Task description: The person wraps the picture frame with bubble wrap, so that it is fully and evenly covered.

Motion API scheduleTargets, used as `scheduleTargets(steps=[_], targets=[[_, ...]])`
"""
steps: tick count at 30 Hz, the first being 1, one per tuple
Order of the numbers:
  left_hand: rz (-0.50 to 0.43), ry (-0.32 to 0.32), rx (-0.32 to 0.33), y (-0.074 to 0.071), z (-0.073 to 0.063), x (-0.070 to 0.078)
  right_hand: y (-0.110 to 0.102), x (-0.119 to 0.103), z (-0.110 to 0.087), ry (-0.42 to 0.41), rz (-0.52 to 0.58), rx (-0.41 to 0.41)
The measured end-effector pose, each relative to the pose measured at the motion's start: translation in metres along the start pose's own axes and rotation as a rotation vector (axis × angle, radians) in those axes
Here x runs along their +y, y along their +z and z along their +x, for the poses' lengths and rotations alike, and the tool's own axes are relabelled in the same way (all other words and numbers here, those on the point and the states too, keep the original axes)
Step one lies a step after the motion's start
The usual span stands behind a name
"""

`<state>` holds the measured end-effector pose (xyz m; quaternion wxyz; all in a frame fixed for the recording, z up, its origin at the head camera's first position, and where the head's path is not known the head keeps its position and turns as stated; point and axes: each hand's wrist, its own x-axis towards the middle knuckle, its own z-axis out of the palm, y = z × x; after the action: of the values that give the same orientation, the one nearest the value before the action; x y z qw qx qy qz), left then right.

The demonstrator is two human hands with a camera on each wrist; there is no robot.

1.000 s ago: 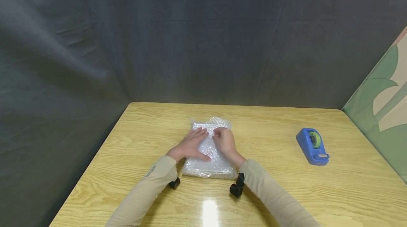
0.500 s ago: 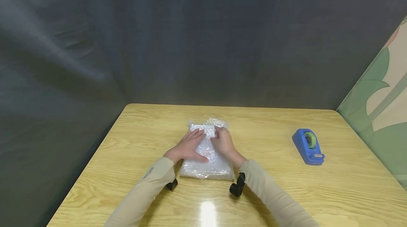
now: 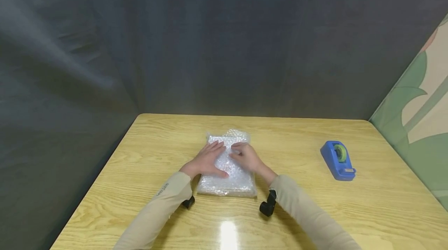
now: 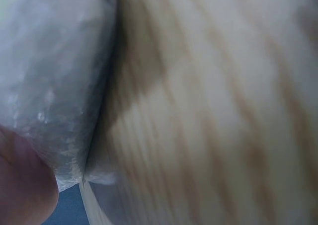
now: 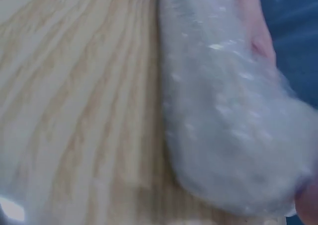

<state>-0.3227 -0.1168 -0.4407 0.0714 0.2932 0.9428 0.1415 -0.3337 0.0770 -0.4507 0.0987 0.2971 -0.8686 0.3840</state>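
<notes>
A flat package in clear bubble wrap point(image 3: 227, 186) lies on the wooden table in front of me, its loose wrap edge point(image 3: 239, 135) sticking out at the far side. My left hand point(image 3: 207, 161) rests spread on the package's left half, thumb toward the middle. Over the right half is my right hand point(image 3: 249, 158), its bent fingers and thumb pointing left with a small gap between them; nothing shows in that gap. In the left wrist view the wrapped side point(image 4: 54, 76) stands beside a blurred fingertip point(image 4: 25, 180). The right wrist view shows the package's rounded, wrapped edge point(image 5: 223, 120).
A blue tape dispenser point(image 3: 337, 160) with a green-yellow roll stands on the table point(image 3: 290, 145) at the right. A dark curtain point(image 3: 224, 48) hangs behind and to the left. A leaf-patterned panel point(image 3: 425, 106) borders the right edge.
My right hand has shifted slightly, its wrist moving right and its thumb and fingers now apart. My left hand stays in place on the package. The head view has turned slightly right.
</notes>
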Motion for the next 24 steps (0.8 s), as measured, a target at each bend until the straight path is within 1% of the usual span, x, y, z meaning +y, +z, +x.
scheduleTargets(steps=[4, 8, 14, 19, 22, 24], targets=[[0.009, -0.003, 0.004, 0.0, 0.002, -0.001, 0.007, 0.002, 0.002, -0.007, -0.078, 0.026], [0.005, -0.005, 0.016, 0.001, 0.003, -0.002, 0.008, 0.0, 0.002, 0.023, -0.092, 0.006], [0.004, -0.007, 0.007, 0.004, 0.002, -0.003, 0.004, -0.003, 0.0, 0.02, -0.13, -0.08], [0.014, -0.015, 0.007, 0.004, 0.002, -0.003, -0.001, -0.006, 0.0, -0.019, -0.201, -0.18], [0.019, -0.009, 0.007, 0.003, 0.002, -0.003, -0.003, -0.008, -0.001, -0.016, -0.254, -0.237], [0.013, 0.004, 0.016, 0.003, 0.002, -0.003, -0.004, -0.009, -0.002, 0.006, -0.238, -0.263]])
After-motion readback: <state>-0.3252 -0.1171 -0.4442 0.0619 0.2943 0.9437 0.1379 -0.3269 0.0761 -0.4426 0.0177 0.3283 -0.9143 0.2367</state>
